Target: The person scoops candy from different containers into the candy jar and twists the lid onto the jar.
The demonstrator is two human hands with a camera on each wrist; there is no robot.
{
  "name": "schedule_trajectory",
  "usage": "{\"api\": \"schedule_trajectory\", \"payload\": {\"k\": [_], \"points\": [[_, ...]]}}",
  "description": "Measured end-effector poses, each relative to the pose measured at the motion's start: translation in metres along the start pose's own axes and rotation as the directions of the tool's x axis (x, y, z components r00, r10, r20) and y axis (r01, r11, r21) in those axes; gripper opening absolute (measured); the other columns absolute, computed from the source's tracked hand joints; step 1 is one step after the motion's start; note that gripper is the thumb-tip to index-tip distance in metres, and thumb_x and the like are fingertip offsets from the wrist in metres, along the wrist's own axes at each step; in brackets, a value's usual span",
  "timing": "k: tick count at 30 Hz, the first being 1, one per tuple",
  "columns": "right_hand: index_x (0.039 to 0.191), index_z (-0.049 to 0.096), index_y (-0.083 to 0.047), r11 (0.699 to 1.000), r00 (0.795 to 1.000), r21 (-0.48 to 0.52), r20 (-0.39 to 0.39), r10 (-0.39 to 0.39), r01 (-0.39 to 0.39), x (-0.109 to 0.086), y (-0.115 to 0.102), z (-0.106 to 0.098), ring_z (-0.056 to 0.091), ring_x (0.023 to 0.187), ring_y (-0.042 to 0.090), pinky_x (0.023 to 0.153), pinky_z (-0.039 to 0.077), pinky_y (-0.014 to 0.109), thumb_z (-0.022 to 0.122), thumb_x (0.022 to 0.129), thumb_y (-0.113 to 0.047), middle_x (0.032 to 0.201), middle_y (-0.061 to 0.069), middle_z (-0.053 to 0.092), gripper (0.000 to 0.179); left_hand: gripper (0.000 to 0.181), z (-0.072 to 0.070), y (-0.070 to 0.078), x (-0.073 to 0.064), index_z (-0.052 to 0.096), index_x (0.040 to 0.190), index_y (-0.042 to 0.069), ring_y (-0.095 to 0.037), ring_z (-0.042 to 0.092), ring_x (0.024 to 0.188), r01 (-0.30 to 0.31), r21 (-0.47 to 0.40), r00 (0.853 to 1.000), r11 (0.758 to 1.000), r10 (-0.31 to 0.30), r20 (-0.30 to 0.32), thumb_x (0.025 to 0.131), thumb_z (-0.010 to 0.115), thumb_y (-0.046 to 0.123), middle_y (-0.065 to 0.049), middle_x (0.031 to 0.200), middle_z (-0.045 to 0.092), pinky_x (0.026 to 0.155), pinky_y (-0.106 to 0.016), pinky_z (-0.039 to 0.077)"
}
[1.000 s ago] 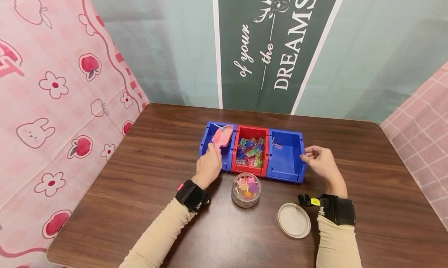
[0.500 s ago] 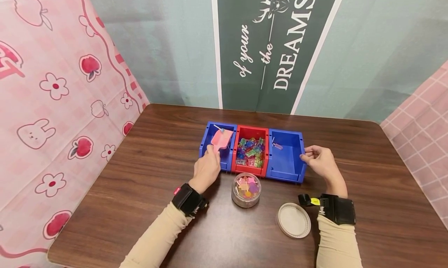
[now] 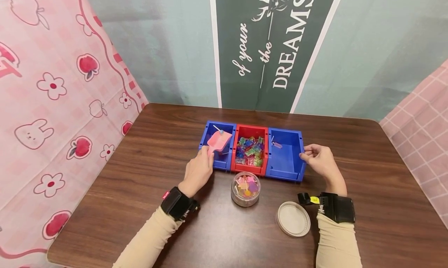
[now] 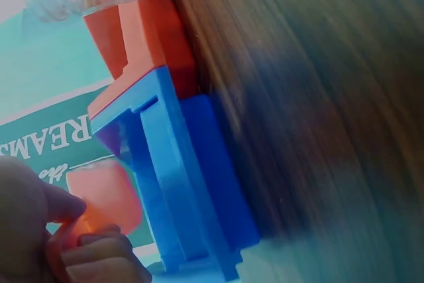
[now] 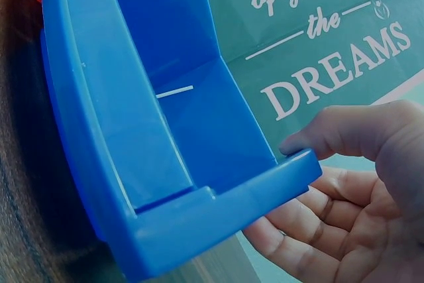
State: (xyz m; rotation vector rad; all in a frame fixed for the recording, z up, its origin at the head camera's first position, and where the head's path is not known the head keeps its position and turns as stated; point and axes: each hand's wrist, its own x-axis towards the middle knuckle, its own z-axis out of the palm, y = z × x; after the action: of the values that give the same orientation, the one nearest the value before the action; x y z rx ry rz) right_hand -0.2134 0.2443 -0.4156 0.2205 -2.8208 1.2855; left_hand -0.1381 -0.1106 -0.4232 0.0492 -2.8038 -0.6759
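Observation:
My left hand grips a pink scoop by its handle, its pan over the left blue bin. A white stick with a blue end shows at the pan's far edge. In the left wrist view the fingers wrap the handle behind the scoop's pan. My right hand pinches the outer side wall of the right blue bin, thumb on its top edge in the right wrist view. That bin holds a small pinkish piece on a white stick.
Between the blue bins sits a red bin with several clear coloured pieces. In front of it stands an open clear jar of colourful charms. A round lid lies at the front right of the wooden table.
My left hand has drawn the scoop left and toward me across the left blue bin, showing more of the bin's inside. The right hand stays on the right bin's wall.

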Motion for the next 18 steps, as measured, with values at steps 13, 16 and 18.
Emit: {"api": "schedule_trajectory", "payload": {"k": [13, 16, 18], "points": [[0.105, 0.060, 0.018, 1.000, 1.000, 0.003, 0.009, 0.011, -0.011, 0.000, 0.001, 0.001, 0.050, 0.061, -0.010, 0.056, 0.046, 0.010, 0.066, 0.085, -0.004, 0.086, 0.025, 0.069, 0.030, 0.026, -0.021, -0.014, -0.021, 0.056, 0.120, 0.010, -0.033, 0.068, 0.072, -0.145, 0.000, 0.989, 0.990, 0.144, -0.039, 0.100, 0.049, 0.026, -0.008, 0.106, 0.067, 0.063, -0.047, 0.053], [0.105, 0.060, 0.018, 1.000, 1.000, 0.003, 0.006, 0.012, -0.012, 0.000, 0.001, 0.000, 0.050, 0.060, -0.010, 0.056, 0.046, 0.010, 0.066, 0.085, -0.004, 0.086, 0.026, 0.069, 0.030, 0.024, -0.027, -0.018, -0.025, 0.058, 0.117, 0.011, -0.029, 0.066, 0.070, -0.200, 0.003, 0.978, 0.980, 0.200, -0.054, 0.099, 0.052, 0.025, -0.006, 0.104, 0.067, 0.063, -0.044, 0.053], [0.104, 0.060, 0.017, 1.000, 1.000, 0.003, 0.005, 0.013, -0.013, 0.000, 0.001, 0.000, 0.050, 0.060, -0.010, 0.056, 0.046, 0.011, 0.066, 0.085, -0.004, 0.085, 0.024, 0.069, 0.030, 0.023, -0.031, -0.021, -0.027, 0.059, 0.116, 0.012, -0.026, 0.065, 0.070, -0.237, 0.003, 0.970, 0.972, 0.237, -0.053, 0.098, 0.053, 0.025, -0.005, 0.101, 0.067, 0.063, -0.042, 0.053]]}}
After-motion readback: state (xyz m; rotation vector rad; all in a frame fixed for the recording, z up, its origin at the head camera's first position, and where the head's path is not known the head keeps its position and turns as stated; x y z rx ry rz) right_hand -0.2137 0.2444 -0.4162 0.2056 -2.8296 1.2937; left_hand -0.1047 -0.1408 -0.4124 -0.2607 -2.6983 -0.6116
